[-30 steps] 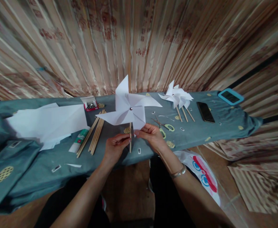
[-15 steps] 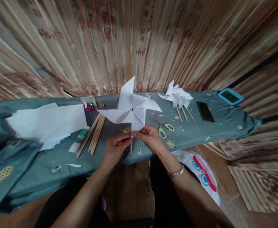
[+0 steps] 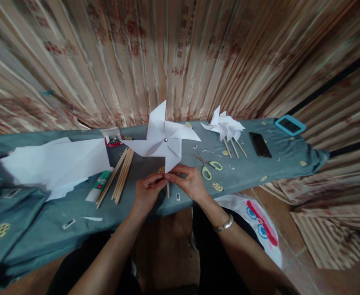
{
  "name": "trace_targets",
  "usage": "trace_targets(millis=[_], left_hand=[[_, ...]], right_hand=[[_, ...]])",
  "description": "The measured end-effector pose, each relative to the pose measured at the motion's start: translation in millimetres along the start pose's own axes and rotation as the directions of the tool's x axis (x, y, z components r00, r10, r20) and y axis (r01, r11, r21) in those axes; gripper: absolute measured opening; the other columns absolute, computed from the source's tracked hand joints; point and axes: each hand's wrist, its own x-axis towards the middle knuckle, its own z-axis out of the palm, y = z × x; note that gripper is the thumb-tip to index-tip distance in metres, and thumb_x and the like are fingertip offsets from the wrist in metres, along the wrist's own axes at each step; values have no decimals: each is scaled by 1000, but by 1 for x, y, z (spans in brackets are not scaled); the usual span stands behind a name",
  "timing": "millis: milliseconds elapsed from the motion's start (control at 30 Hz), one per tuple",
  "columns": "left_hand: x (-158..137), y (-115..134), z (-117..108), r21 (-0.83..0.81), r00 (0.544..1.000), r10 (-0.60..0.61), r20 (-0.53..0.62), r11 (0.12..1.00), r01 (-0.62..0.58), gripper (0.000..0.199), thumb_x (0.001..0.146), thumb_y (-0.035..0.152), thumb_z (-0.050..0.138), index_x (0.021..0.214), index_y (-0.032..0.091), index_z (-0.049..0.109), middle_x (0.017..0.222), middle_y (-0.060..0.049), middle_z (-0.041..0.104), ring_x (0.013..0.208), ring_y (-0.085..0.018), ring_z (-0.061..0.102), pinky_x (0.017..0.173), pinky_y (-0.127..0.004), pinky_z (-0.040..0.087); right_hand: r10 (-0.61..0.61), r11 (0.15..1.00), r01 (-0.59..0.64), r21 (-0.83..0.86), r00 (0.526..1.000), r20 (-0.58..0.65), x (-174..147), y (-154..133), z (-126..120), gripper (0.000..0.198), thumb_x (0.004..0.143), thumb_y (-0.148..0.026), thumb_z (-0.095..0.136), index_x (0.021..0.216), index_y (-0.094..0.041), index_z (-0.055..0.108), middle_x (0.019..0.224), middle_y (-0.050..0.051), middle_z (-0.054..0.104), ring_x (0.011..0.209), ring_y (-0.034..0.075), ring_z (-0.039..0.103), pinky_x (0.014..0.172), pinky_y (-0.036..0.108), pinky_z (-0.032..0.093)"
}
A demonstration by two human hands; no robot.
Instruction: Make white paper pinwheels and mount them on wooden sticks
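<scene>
A white paper pinwheel (image 3: 172,146) with a round silver pin at its centre stands upright in front of me, above the table. My left hand (image 3: 147,190) and my right hand (image 3: 189,181) pinch its wooden stick just below the blades, fingertips meeting. The stick's lower end (image 3: 168,191) shows beneath my fingers; its upper part is hidden behind the paper. Left of the pinwheel lie several loose wooden sticks (image 3: 123,176) and a green-and-white glue stick (image 3: 100,185). Green-handled scissors (image 3: 209,167) rest open to the right of my right hand.
The cloth-covered table (image 3: 155,207) holds stacked white paper (image 3: 57,162), a small red box of pins (image 3: 113,139), finished pinwheels (image 3: 224,126), a phone (image 3: 260,144) and a blue-framed device (image 3: 289,125). A pleated curtain (image 3: 155,61) hangs behind. A white printed bag (image 3: 259,223) lies below the right edge.
The pinwheel's blades have turned slightly, and it sits a little further left in view. Both hands keep their pinch on the stick. The whole view has shifted slightly.
</scene>
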Motion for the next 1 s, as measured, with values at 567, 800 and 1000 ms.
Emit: trace_targets(millis=[567, 800, 1000], left_hand=[[5, -8, 9, 16, 999, -3, 45, 1000, 2, 29, 60, 39, 78, 82, 20, 79, 88, -7, 78, 84, -23, 71, 86, -36, 54], [2, -6, 4, 72, 998, 17, 59, 997, -21, 29, 63, 41, 75, 82, 19, 79, 88, -7, 78, 85, -24, 71, 85, -37, 54], [-1, -4, 0, 98, 996, 38, 76, 994, -45, 28, 66, 41, 72, 83, 20, 79, 91, -6, 78, 89, -25, 71, 88, -38, 54]], right_hand=[[171, 982, -148, 120, 962, -214, 12, 1, -7, 24, 62, -44, 74, 57, -21, 68, 56, -3, 61, 54, 12, 49, 57, 26, 41], [125, 958, -209, -198, 921, -368, 53, 4, -65, 31, 65, -49, 72, 61, -18, 69, 55, -3, 60, 52, 11, 49, 54, 25, 38], [86, 768, -401, -499, 837, -540, 89, 6, -125, 12, 68, -28, 70, 66, -17, 73, 74, 3, 71, 79, 20, 67, 75, 30, 48]])
